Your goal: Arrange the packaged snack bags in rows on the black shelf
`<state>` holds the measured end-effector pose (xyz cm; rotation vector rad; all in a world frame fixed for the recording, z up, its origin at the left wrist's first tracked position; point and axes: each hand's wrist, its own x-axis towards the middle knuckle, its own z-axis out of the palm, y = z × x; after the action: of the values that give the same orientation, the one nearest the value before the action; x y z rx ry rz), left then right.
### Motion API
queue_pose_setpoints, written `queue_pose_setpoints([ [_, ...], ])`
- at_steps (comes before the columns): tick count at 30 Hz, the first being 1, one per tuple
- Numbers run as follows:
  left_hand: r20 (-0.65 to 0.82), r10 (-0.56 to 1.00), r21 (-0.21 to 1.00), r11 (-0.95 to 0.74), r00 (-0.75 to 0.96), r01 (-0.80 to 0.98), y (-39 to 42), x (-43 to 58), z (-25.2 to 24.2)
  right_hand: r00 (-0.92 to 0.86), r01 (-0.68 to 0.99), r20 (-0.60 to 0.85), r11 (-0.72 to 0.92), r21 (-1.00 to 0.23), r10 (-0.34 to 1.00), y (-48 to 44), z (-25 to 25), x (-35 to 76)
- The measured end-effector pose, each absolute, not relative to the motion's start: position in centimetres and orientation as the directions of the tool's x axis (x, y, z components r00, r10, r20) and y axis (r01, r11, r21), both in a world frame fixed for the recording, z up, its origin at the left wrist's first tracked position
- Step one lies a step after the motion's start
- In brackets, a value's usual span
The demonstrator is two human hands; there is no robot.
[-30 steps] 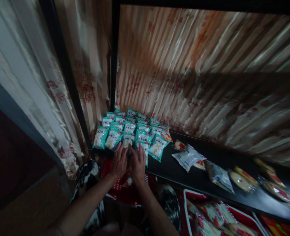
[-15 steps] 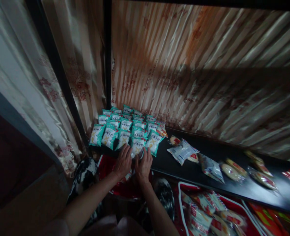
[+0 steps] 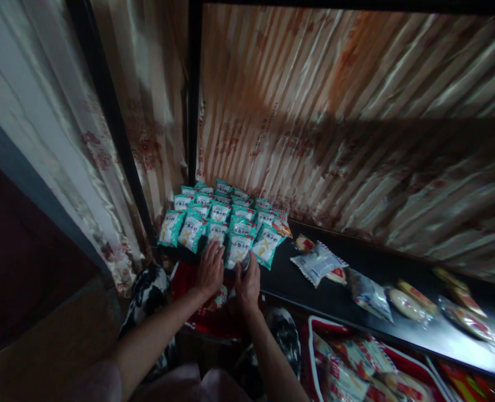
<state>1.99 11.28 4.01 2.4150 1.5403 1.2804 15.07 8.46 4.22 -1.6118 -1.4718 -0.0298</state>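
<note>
Several teal and white snack packets (image 3: 214,215) stand in rows at the left end of a black shelf (image 3: 348,304). Both my hands reach to the front row. My left hand (image 3: 209,269) lies with fingers stretched against the front packets. My right hand (image 3: 248,280) touches the lower edge of one front teal packet (image 3: 237,249), fingers curled at it. Whether it grips the packet is unclear in the dim light.
Clear-wrapped snacks (image 3: 320,262) and round pastries (image 3: 409,304) lie scattered along the shelf to the right. A red basket (image 3: 314,329) with more packets sits below. A striped curtain (image 3: 335,128) hangs behind, a black post (image 3: 194,95) at the left corner.
My hands have shifted slightly along the front row and a teal packet now stands upright between them. The view has swayed a little.
</note>
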Motion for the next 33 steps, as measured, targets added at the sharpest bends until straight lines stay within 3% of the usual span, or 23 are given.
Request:
queue_pose_setpoints([
  [7,0.604,0.794,0.445,-0.411,0.072,0.796,13.4,1.5,4.6,0.291,0.784,0.564,0.144,-0.603,0.773,8.4,3.8,15.0],
  [16,0.45,0.892,0.528,-0.22,-0.051,0.82,14.5,3.0,4.9,0.28,0.783,0.544,0.139,-0.606,0.791,8.6,3.6,15.3],
  [24,0.418,0.906,0.617,-0.23,-0.065,0.753,15.0,2.9,3.9,0.3,0.759,0.524,0.134,-0.638,0.797,8.6,3.6,15.2],
  [33,0.53,0.844,0.644,-0.336,-0.083,0.687,15.1,2.2,3.1,0.304,0.762,0.51,0.117,-0.638,0.805,8.8,3.6,15.4],
])
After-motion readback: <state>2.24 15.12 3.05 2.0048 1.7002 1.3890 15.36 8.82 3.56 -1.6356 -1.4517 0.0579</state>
